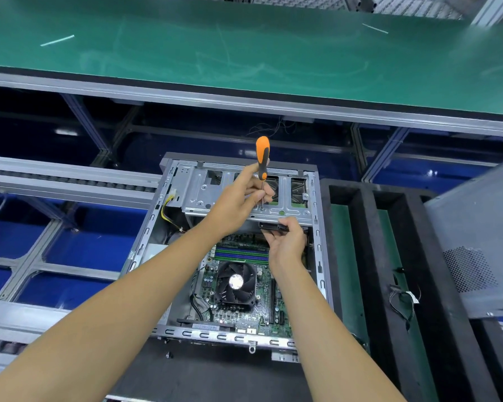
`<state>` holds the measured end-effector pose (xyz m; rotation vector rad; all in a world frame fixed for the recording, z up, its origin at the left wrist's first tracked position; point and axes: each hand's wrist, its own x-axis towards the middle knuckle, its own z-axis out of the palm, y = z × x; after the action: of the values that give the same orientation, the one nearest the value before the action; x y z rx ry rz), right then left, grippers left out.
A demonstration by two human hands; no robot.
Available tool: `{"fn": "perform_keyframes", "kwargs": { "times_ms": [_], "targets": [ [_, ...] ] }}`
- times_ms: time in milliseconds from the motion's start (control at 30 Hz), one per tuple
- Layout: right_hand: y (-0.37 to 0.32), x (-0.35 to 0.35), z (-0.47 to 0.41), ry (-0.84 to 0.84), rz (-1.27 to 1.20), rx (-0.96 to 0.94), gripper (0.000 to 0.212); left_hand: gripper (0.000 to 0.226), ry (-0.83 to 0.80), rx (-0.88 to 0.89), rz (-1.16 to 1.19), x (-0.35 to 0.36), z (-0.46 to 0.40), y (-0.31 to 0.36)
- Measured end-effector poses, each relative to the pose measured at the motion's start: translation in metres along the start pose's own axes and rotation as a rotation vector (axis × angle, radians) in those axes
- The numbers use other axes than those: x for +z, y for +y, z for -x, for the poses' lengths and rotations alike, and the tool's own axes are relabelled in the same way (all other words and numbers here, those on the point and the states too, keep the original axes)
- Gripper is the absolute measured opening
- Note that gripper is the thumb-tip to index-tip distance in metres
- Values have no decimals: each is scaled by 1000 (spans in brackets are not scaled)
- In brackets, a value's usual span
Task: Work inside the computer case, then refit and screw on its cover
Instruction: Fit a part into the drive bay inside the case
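Note:
An open computer case (pixel 145 248) lies on its side with the motherboard and a black CPU fan (pixel 235 282) showing. My left hand (pixel 241 195) grips an orange-and-black screwdriver (pixel 262 158), held upright with its tip on the silver drive cage (pixel 198 195) at the case's far end. My right hand (pixel 285 242) holds a flat black part (pixel 272 226) just under the cage's near edge. The grey case cover (pixel 476 245) leans at the right, off the case.
A black foam tray (pixel 366 256) with green slots stands right of the case, loose black cables (pixel 401 300) lying on it. A green conveyor belt (pixel 244 47) runs across the back. A metal roller rail (pixel 55 175) lies at the left.

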<state>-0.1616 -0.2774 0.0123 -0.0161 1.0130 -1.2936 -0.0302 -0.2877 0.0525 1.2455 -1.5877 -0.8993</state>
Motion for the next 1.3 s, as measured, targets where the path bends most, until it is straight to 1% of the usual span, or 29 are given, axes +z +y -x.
{"fn": "perform_keyframes", "kwargs": {
  "times_ms": [133,267,433,500,633,733,767,833,867,967,1033,1133,1200,1300],
  "targets": [
    [0,0,0,3,7,-3,26,53,15,-23,-7,1,0,3],
    [0,0,0,-4,8,2,27,42,4,-42,-43,1,-5,7],
    [0,0,0,-3,1,1,35,43,-8,-71,3,-2,-7,6],
    [-1,0,1,-6,-1,1,34,40,2,-103,50,-4,-7,3],
    [-2,1,3,-14,-9,13,26,31,23,-135,66,-5,-7,-1],
    [-3,1,3,-10,-17,16,29,19,14,-143,48,-2,-6,-2],
    [-3,1,4,-9,-16,16,30,19,7,-149,52,-1,-5,-2],
    [-3,0,4,-14,-15,17,30,26,-4,-163,64,0,-4,0],
    [-2,1,4,-16,-19,18,31,25,-14,-161,55,-1,-4,1],
    [-2,1,3,-8,-22,21,33,12,-24,-116,-6,-5,-2,-1],
    [-2,1,3,-1,-16,21,32,11,4,-111,-5,-5,0,-2],
    [-2,1,3,-4,-13,21,28,33,27,-117,-10,-3,2,0],
    [-2,0,3,-10,-3,21,26,28,43,-130,-7,-2,2,-1],
    [-2,0,4,-10,-3,20,31,18,60,-147,55,0,2,-1]
  ]
}}
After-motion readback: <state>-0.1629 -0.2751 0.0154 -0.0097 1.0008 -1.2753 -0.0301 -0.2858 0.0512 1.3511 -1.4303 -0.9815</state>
